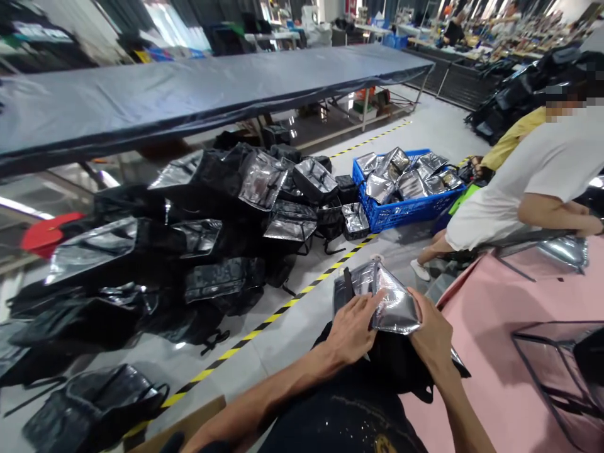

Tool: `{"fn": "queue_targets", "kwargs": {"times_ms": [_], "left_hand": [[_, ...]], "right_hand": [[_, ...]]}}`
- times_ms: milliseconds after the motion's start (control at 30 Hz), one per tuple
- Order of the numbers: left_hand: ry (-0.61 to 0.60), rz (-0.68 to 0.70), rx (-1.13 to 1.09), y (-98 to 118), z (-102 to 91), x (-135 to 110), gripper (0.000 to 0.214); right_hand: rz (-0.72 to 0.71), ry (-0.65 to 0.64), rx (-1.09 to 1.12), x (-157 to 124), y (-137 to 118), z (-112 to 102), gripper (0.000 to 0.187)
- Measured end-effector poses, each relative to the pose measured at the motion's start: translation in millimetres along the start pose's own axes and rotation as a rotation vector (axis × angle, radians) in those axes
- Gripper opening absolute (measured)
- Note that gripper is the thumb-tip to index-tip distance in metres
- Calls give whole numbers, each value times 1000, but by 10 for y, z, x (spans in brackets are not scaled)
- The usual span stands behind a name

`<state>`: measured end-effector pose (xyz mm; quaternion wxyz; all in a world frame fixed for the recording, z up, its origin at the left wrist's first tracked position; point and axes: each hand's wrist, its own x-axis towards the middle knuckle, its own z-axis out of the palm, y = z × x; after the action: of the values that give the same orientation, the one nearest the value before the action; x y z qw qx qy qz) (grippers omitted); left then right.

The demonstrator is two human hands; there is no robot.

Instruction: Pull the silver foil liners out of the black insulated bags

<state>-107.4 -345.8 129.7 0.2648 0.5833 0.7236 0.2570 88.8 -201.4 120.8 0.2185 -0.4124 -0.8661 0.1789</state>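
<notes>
Bag (pixel 396 303) was beside the pink table (pixel 495 305); I had the right hand (pixel 431 327) clasped on its silver edge, the left hand (pixel 352 324) laid across it, gripping or not I couldn't tell. I judged this handling; next called for steadying that edge.

Bag workshop, heaped foil-lined bags (pixel 262 182), cluttered workbenches (pixel 500 53), striped floor tape (pixel 283 308)

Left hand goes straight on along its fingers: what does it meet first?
The silver bag, directly ahead of the left hand; they appear in contact, though depth is hard to judge.
</notes>
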Motion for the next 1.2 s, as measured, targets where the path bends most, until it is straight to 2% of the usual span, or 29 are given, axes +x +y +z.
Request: {"fn": "queue_targets", "kwargs": {"times_ms": [67,133,200,300,367,467,567,633,700,800,867,933,1000,1067,1133,1200], "left_hand": [[23,13,-55,-207,195,-73,102],[37,-39,-70,-386,303,-61,114],[10,-58,-63,-495,295,35,131],[-40,18,-59,-536,120,271,145],[-1,31,-75,-534,-35,431,137],[36,-57,-98,-570,-248,639,105],[-23,-178,-98,-666,-442,862,81],[-84,-182,-113,-744,-565,1055,66],[-155,-137,-203,-825,-671,1282,53],[-273,-126,-461,-959,-755,1643,48],[-343,-195,-589,-1066,-742,1862,50],[-404,-321,-657,-1183,-673,2039,56],[-455,-476,-756,-1298,-561,2165,59],[-505,-618,-913,-1396,-431,2241,49],[-531,-699,-1066,-1471,-313,2280,39],[-541,-720,-1146,-1530,-233,2305,34]], "right_hand": [[83,17,91,-28,29,-129,42],[144,-25,201,30,64,-221,39],[171,-113,306,168,96,-248,38],[131,-293,464,468,123,-181,35],[92,-423,559,682,125,-104,32],[72,-627,655,964,104,-5,28],[117,-806,699,1165,72,31,18],[156,-863,683,1237,55,41,21],[208,-789,614,1249,56,84,34],[336,-432,489,1195,124,283,50],[411,-191,443,1176,219,505,57],[450,-76,442,1213,344,766,64],[481,-86,472,1296,491,1038,70],[517,-154,500,1371,645,1310,72],[548,-219,501,1389,783,1582,70],[565,-284,483,1346,897,1853,66]]}}
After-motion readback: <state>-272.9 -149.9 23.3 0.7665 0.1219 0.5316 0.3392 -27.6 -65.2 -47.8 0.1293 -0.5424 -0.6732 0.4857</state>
